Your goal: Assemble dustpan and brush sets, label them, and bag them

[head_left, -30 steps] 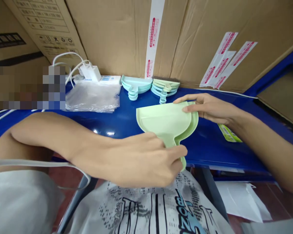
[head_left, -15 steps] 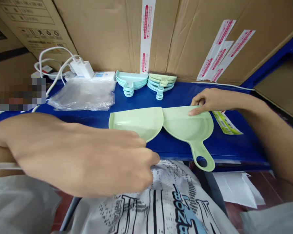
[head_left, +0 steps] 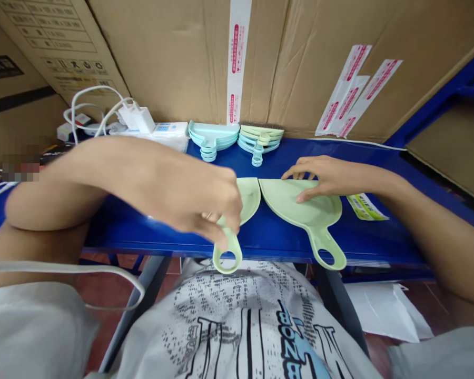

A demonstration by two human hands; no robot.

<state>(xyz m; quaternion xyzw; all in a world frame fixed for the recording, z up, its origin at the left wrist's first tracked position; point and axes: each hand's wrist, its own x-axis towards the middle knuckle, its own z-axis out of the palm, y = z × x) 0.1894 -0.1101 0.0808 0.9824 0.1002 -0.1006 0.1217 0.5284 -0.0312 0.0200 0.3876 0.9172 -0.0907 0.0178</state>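
Two pale green half-round dustpans with ring handles lie side by side at the table's front, their straight edges facing away from me and their corners almost touching. My left hand [head_left: 193, 197] is over the left dustpan [head_left: 250, 200], with thumb and fingers closed around the base of its handle. It hides most of that pan; the ring sticks out past the table edge. My right hand [head_left: 319, 176] grips the right dustpan [head_left: 288, 202] by its straight edge, thumb inside the pan and fingers behind the rim. That pan's handle also overhangs the edge.
Behind stand a stack of light blue dustpans [head_left: 213, 134] and a mixed blue and green stack [head_left: 260, 138]. A green-yellow label card [head_left: 365, 207] lies right of my right hand. White chargers and cables [head_left: 138, 117] sit back left. A cardboard wall [head_left: 174, 58] closes off the back.
My left hand has moved up and back from near my lap and now closes on the left dustpan's handle. My right hand has slid slightly left along its pan's rim.
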